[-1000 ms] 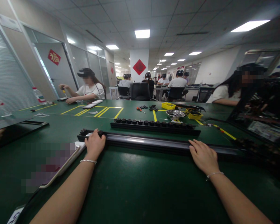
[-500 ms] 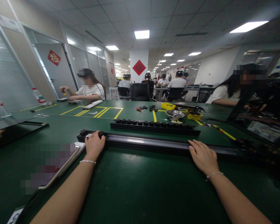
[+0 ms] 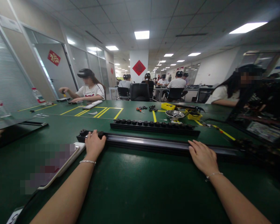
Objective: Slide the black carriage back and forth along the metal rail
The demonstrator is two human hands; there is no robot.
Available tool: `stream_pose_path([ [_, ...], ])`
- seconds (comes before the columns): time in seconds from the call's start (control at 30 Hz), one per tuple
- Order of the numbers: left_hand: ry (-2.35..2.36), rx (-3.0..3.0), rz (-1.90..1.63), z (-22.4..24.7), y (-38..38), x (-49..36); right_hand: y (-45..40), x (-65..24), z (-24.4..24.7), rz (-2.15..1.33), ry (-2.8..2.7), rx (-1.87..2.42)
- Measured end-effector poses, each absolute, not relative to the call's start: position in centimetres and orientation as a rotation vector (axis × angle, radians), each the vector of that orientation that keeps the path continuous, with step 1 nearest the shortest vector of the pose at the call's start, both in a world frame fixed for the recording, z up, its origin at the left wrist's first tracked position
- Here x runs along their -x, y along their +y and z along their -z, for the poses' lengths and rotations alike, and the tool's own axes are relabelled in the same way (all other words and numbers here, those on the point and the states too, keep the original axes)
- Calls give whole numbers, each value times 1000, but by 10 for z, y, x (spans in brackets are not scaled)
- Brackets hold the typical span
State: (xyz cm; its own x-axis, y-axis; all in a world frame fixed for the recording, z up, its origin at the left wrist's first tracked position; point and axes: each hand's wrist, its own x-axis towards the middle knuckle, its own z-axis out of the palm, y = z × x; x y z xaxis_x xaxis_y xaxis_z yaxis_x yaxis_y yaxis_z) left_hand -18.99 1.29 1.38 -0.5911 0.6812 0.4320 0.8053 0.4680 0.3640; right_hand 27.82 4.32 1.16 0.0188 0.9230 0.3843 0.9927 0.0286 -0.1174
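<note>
A long black rail (image 3: 149, 143) with a shiny grey inner strip lies across the table in front of me. At its left end, my left hand (image 3: 95, 145) has its fingers and thumb bent around a small black part (image 3: 100, 134), which they partly hide. Farther right, my right hand (image 3: 203, 156) lies with stretched fingers over the near edge of the rail. Just behind stands a second, shorter black strip (image 3: 154, 126), with several round black pieces along its top.
A phone in a pale case (image 3: 60, 168) lies left of my left forearm. Toward the back are a metal bowl (image 3: 175, 114), a yellow bin (image 3: 168, 106) and an orange-handled screwdriver (image 3: 140, 110). A co-worker (image 3: 90, 87) sits at the far left, another (image 3: 226, 93) at the right.
The fingers of my left hand have shifted slightly at the small black part. My right hand and the rail stay nearly in place.
</note>
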Motion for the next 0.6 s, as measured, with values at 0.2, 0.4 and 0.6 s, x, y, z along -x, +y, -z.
stream_pose_path([
  [0.2,-2532,1328,736,-12,12,192,44,-279,-12,236,-1960,1942],
  [0.4,-2539,1356,713,-15,11,193,42,-278,-14,218,-1962,1955],
  [0.6,-2523,1406,656,-15,10,194,42,-278,-15,202,-1964,1961],
])
